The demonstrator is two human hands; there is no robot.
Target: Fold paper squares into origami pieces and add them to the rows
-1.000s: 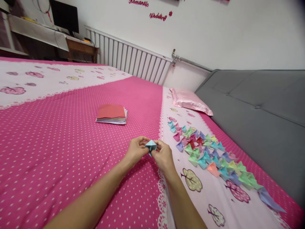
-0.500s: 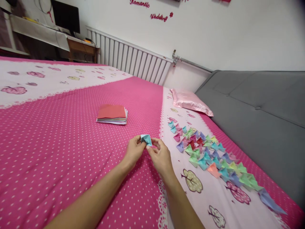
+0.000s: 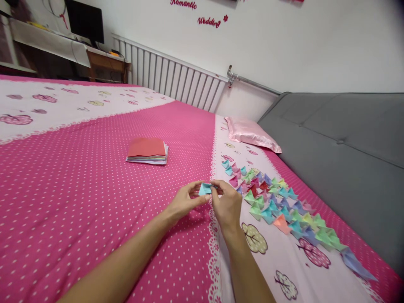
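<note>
A small light-blue folded paper boat (image 3: 205, 189) is held up between my two hands over the bed. My left hand (image 3: 186, 201) pinches its left side with the thumb in front and the fingers behind. The thumb and fingers of my right hand (image 3: 227, 204) close on its right end and hide that part. To the right, several folded paper boats (image 3: 282, 224) in blue, green, pink, purple and orange lie grouped in rows on the pale strip of the bedspread.
A stack of coloured paper with a red top sheet (image 3: 147, 147) lies on the pink polka-dot bedspread (image 3: 78, 189). A pink satin pillow (image 3: 252, 134) rests by the grey headboard (image 3: 341, 168). Behind stand a white radiator (image 3: 170, 69) and a desk with a monitor (image 3: 84, 22).
Both hands have shifted to the right with the blue paper boat, which has turned. My right hand has rolled over and now covers its right end.
</note>
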